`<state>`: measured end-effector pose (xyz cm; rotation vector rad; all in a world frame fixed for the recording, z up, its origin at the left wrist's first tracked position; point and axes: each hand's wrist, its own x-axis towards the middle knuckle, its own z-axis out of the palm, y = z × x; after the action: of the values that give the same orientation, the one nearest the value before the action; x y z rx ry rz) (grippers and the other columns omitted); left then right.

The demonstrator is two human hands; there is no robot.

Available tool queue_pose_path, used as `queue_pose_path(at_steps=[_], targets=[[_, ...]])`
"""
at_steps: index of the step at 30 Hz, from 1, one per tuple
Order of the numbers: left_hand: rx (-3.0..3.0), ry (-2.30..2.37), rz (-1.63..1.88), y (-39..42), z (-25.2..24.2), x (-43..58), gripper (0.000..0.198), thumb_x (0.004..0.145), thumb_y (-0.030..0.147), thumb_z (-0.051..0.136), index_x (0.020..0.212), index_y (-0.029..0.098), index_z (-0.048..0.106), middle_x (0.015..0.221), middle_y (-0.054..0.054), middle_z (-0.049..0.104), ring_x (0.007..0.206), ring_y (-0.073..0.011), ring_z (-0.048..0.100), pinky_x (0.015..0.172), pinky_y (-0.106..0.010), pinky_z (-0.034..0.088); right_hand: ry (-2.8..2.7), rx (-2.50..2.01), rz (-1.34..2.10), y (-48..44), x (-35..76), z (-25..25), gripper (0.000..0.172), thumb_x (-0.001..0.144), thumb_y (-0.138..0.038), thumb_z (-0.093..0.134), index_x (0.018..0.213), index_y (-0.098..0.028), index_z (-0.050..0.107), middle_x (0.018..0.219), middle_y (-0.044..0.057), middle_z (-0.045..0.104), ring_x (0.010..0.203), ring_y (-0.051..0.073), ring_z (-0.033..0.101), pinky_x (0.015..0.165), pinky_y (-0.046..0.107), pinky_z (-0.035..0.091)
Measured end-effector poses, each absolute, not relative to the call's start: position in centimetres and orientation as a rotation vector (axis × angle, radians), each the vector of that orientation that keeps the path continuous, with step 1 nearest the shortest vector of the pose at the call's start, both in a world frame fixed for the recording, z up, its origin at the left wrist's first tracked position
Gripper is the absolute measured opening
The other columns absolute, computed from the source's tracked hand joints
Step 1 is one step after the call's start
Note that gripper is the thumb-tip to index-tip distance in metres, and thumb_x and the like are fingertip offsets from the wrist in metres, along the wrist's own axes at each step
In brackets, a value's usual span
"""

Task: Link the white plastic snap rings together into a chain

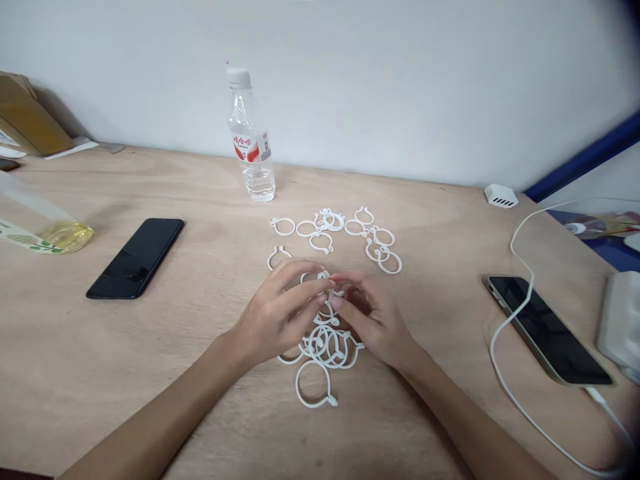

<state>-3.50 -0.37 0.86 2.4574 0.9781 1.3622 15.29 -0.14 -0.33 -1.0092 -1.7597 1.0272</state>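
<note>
My left hand [280, 310] and my right hand [373, 317] meet over the middle of the wooden table [200, 347], fingertips pinched together on a small white plastic ring [330, 293]. Below the hands hangs a linked chain of white rings [323, 347] that trails onto the table toward me, ending in one larger loop [314, 385]. Just beyond my fingers lie several loose white rings [333, 230] scattered in a patch.
A clear water bottle [250, 143] stands behind the rings. A black phone [136, 257] lies at the left, a second phone [547, 330] with a white cable [505, 333] at the right. A yellowish bottle [47, 233] lies far left; a white adapter [501, 195] sits by the wall.
</note>
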Motion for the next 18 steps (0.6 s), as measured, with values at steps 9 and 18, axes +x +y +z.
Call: queue_pose_path(at_steps=[9, 18], targets=[[2.208, 0.989, 1.492, -1.1, 1.8, -3.0, 0.021, 0.086, 0.008, 0.058, 0.105, 0.015, 0.064, 0.1, -0.009, 0.068, 0.097, -0.0186, 0.063, 0.088, -0.033, 0.051, -1.916, -0.796, 0.084, -0.4, 14.9, -0.7, 0.023, 0.078, -0.004, 0.064, 0.092, -0.022, 0.065, 0.085, 0.005, 0.054, 0.08, 0.017, 0.055, 0.063, 0.03, 0.05], [2.23, 1.002, 1.225, -1.1, 0.7, -2.8, 0.044, 0.084, 0.023, 0.066, 0.127, 0.017, 0.053, 0.122, -0.012, 0.063, 0.114, -0.0215, 0.057, 0.1, -0.034, 0.046, -2.016, -0.617, 0.24, -0.2, 14.8, -1.0, 0.029, 0.078, 0.001, 0.06, 0.1, -0.019, 0.062, 0.084, 0.008, 0.067, 0.077, 0.018, 0.059, 0.068, 0.035, 0.054]])
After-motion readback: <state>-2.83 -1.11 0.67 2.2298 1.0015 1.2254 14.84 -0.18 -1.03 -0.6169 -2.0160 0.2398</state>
